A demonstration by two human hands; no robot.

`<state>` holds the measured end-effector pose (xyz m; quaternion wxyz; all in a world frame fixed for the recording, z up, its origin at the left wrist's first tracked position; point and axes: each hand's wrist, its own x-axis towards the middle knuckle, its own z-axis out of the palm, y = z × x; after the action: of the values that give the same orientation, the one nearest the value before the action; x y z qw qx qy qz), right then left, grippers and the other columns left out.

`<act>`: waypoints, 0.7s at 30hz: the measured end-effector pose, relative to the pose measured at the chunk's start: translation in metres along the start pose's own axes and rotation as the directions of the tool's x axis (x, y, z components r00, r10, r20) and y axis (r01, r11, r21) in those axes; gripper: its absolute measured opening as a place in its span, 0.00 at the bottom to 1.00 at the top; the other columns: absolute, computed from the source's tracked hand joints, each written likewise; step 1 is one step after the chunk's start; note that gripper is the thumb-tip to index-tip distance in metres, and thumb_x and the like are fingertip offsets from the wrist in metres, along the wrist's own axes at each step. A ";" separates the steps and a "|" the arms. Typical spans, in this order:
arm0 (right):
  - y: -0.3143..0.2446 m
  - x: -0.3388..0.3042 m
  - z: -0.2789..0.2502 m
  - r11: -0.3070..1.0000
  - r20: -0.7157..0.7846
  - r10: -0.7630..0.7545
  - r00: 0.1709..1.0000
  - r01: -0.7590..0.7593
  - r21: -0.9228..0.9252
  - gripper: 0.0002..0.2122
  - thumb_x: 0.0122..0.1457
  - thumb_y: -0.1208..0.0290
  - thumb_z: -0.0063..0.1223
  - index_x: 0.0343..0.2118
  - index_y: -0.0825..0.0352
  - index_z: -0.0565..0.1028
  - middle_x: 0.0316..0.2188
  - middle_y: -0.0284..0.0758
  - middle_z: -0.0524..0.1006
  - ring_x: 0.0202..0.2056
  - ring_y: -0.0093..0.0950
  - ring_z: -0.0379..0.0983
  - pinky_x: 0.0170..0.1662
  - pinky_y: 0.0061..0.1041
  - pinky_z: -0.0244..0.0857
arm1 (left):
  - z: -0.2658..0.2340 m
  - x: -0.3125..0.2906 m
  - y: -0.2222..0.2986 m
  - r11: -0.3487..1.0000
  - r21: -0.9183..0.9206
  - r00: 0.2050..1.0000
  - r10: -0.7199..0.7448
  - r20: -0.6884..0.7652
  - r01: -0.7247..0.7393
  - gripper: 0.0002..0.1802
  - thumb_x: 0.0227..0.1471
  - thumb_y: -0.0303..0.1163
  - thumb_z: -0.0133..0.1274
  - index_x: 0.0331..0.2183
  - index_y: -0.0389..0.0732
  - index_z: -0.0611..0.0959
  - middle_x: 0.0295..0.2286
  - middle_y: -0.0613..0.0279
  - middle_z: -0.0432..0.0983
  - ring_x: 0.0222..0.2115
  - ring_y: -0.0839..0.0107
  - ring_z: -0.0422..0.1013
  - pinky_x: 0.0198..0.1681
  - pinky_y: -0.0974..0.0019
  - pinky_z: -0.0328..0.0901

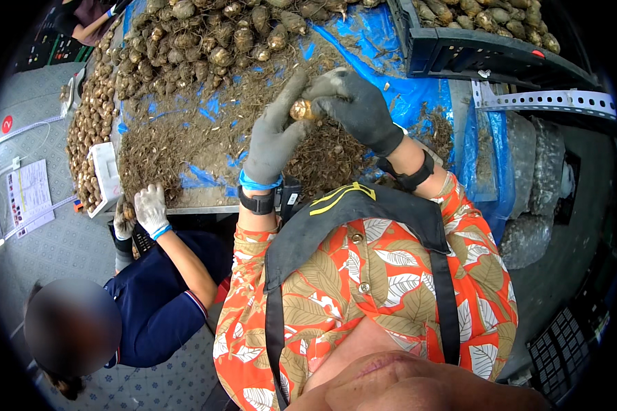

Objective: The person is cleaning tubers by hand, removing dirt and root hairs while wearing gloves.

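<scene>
My left hand (271,140), in a grey glove, grips a small golden-brown bulb (301,109) between thumb and fingers above the table. The fingers of my right hand (355,106), also in a grey glove, are curled closed against the same bulb from the other side. Under both hands lies a heap of loose dry roots and dirt (325,154). Beyond them, a large pile of brown bulbs with stringy roots (212,41) covers the far part of the table.
Blue plastic sheeting (425,103) covers the table. A dark crate (473,58) of bulbs stands at the far right, beside a perforated metal bar (548,101). Cleaned-looking bulbs (92,116) and a white tray (105,175) line the left edge. A co-worker's gloved hand (151,209) is nearby.
</scene>
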<state>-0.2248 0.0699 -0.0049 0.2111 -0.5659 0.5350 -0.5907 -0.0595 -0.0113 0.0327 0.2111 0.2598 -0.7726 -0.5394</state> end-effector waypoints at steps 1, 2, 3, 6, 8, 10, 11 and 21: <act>-0.006 0.002 0.001 0.992 0.014 0.129 0.992 -0.129 -0.020 0.09 0.54 0.71 0.50 0.36 0.62 0.79 0.39 0.37 0.77 0.42 0.35 0.72 0.47 0.33 0.64 | -0.001 -0.001 0.004 1.000 0.026 1.000 -0.006 0.013 0.006 0.36 0.43 0.21 0.49 0.58 0.35 0.66 0.56 0.50 0.63 0.59 0.61 0.59 0.60 0.62 0.54; -0.003 0.003 0.000 0.987 0.000 0.157 0.988 -0.157 0.040 0.09 0.54 0.71 0.49 0.36 0.62 0.79 0.38 0.37 0.77 0.42 0.34 0.72 0.46 0.32 0.65 | -0.001 -0.002 0.006 0.999 0.028 1.000 -0.029 -0.013 0.029 0.36 0.42 0.20 0.49 0.57 0.35 0.66 0.56 0.50 0.64 0.58 0.61 0.59 0.60 0.62 0.54; 0.004 0.005 -0.003 0.978 -0.014 0.187 0.982 -0.185 0.096 0.09 0.54 0.72 0.48 0.36 0.62 0.79 0.37 0.37 0.78 0.41 0.34 0.73 0.46 0.32 0.65 | 0.000 -0.003 0.008 0.998 0.025 0.998 -0.048 -0.039 0.049 0.37 0.41 0.20 0.48 0.57 0.36 0.66 0.55 0.50 0.64 0.58 0.60 0.60 0.60 0.62 0.55; 0.041 0.012 -0.024 0.963 -0.086 0.250 0.965 -0.237 0.131 0.10 0.58 0.71 0.45 0.35 0.64 0.80 0.33 0.35 0.79 0.38 0.29 0.75 0.43 0.29 0.67 | -0.004 -0.005 0.004 0.999 0.006 0.998 -0.051 -0.033 0.051 0.37 0.42 0.21 0.50 0.58 0.35 0.66 0.57 0.52 0.62 0.59 0.62 0.58 0.60 0.62 0.54; 0.050 0.007 -0.036 0.962 -0.070 0.270 0.960 -0.266 0.064 0.11 0.59 0.70 0.44 0.35 0.65 0.80 0.33 0.35 0.79 0.38 0.29 0.75 0.43 0.28 0.67 | -0.009 -0.005 -0.003 1.000 0.012 1.000 -0.013 -0.023 0.013 0.37 0.42 0.22 0.50 0.58 0.35 0.65 0.58 0.53 0.60 0.60 0.63 0.56 0.61 0.62 0.54; 0.039 0.004 -0.037 0.922 0.134 0.272 0.953 -0.298 0.248 0.13 0.59 0.64 0.46 0.40 0.66 0.78 0.36 0.37 0.78 0.40 0.28 0.75 0.44 0.27 0.67 | -0.009 -0.003 -0.010 0.999 0.028 0.999 0.046 -0.021 -0.046 0.37 0.41 0.21 0.50 0.58 0.34 0.65 0.58 0.52 0.60 0.60 0.63 0.56 0.61 0.61 0.53; 0.030 0.003 -0.027 0.917 0.168 0.263 0.950 -0.300 0.264 0.14 0.58 0.64 0.48 0.42 0.66 0.78 0.37 0.38 0.78 0.40 0.28 0.75 0.44 0.27 0.67 | -0.008 -0.004 -0.011 0.999 0.032 0.999 0.043 -0.020 -0.043 0.38 0.41 0.21 0.49 0.58 0.34 0.65 0.58 0.52 0.60 0.60 0.63 0.56 0.61 0.61 0.53; 0.050 0.009 -0.023 0.893 -0.144 0.295 0.944 -0.220 0.392 0.12 0.63 0.68 0.43 0.40 0.71 0.75 0.36 0.40 0.79 0.35 0.26 0.75 0.41 0.26 0.70 | -0.008 -0.012 -0.008 0.887 -0.454 0.995 -0.095 -0.002 0.084 0.32 0.49 0.28 0.51 0.55 0.30 0.65 0.52 0.48 0.67 0.49 0.60 0.69 0.49 0.63 0.67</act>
<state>-0.2657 0.0550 -0.0394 0.3361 -0.3774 0.5027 -0.7014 -0.0447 -0.0117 0.0276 0.2499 0.2451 -0.6103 -0.7106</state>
